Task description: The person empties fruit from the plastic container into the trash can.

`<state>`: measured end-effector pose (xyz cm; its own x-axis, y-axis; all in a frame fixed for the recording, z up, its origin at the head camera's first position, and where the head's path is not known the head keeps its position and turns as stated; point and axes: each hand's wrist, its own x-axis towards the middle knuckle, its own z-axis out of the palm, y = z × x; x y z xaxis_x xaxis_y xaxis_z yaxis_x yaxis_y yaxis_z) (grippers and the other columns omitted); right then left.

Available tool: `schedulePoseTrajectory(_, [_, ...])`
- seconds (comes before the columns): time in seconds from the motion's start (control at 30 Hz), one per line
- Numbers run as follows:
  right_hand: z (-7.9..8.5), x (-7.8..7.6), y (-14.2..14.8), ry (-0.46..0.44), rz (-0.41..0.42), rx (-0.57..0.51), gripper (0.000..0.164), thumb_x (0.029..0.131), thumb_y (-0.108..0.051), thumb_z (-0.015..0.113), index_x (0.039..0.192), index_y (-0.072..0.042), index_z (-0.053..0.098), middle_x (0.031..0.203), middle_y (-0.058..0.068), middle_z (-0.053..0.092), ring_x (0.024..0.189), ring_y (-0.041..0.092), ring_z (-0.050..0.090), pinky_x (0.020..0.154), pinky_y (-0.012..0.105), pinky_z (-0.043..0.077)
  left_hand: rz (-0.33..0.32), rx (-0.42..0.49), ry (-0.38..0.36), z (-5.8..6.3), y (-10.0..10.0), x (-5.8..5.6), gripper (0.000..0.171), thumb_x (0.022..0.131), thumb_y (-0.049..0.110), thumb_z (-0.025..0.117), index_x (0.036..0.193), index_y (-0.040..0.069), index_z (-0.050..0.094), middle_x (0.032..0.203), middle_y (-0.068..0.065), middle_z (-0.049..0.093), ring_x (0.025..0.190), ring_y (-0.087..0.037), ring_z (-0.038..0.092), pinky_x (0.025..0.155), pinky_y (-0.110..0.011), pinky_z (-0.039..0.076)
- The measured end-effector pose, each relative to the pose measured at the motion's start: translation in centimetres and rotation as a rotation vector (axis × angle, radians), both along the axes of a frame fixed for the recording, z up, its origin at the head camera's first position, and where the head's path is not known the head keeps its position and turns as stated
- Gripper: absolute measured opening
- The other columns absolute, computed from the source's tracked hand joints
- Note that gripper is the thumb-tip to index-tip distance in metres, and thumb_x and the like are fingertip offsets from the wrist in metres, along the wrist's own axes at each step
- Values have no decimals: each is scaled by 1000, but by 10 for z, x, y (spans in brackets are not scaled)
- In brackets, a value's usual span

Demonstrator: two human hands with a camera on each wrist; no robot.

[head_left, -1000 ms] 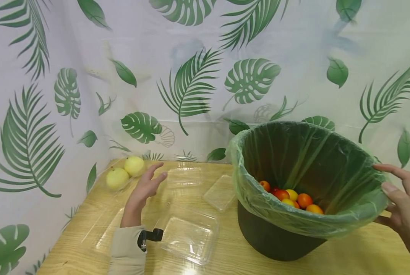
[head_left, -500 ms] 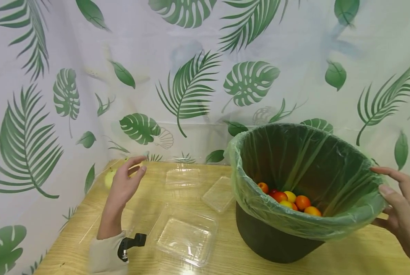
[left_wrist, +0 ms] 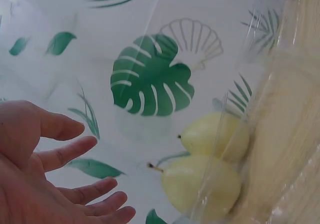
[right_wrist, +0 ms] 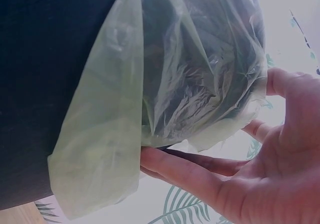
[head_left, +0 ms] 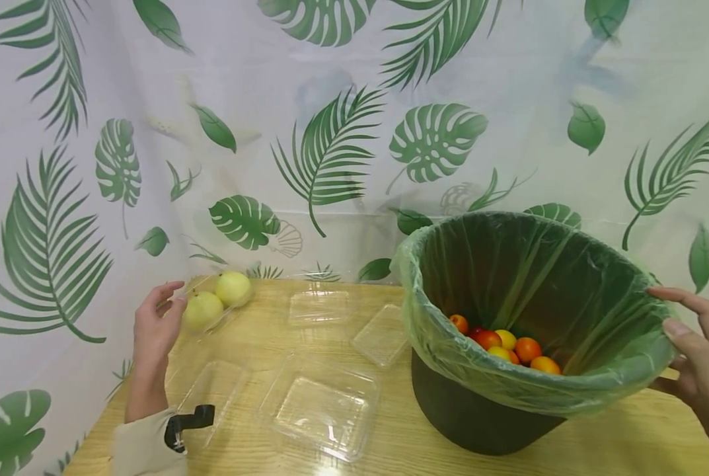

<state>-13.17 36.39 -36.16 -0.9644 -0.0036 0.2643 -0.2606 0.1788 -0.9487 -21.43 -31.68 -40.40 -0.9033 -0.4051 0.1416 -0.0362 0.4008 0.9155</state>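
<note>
Two pale yellow pears [head_left: 204, 311] with stems sit in a clear plastic container at the table's back left corner. Just left of them, my left hand [head_left: 154, 324] hovers with relaxed, spread fingers and holds nothing. The left wrist view shows its fingertips apart from the pears. On the right, a dark bin [head_left: 479, 416] is lined with a thin green plastic bag [head_left: 509, 390] folded over its rim. My right hand [head_left: 702, 357] holds the bin at the right rim, fingertips against the bag. Several red, orange and yellow small fruits [head_left: 528, 349] lie inside the bin.
A clear plastic clamshell container [head_left: 321, 410] rests mid-table, with smaller clear trays [head_left: 380, 336] behind and beside it. Another clear tray [head_left: 211, 396] lies near my left sleeve. A leaf-patterned sheet [head_left: 330, 244] hangs behind and left of the wooden table [head_left: 390, 430].
My left hand has moved leftward from the pears' right side, past them, to their left, uncovering them again. My right hand stays at the bin's rim.
</note>
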Motion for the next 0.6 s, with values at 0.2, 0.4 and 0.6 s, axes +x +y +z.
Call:
schedulePoseTrajectory(0.2, [3, 1, -4, -2, -25, 41, 52, 110, -8, 31, 156, -33, 30, 128, -4, 36, 90, 5, 63, 59, 21, 47, -1, 76, -84, -12, -18, 1, 50, 107, 21, 48, 152, 1, 43, 161, -28, 29, 147, -48, 29, 117, -61, 29])
schedulePoseTrajectory(0.4, [2, 0, -2, -4, -14, 26, 52, 110, -7, 31, 155, -32, 30, 122, -3, 45, 88, 7, 66, 60, 19, 47, -65, 120, -202, -27, -32, -1, 57, 110, 27, 42, 159, 2, 30, 162, -33, 23, 146, -47, 27, 107, -55, 40])
schedulePoseTrajectory(0.6, [1, -1, -1, 10, 10, -32, 51, 110, -6, 30, 153, -32, 32, 120, -9, 55, 89, 6, 69, 60, 19, 48, -135, 64, -312, -36, -38, -4, 57, 109, 23, 42, 159, -1, 27, 159, -38, 22, 145, -48, 31, 94, -43, 49])
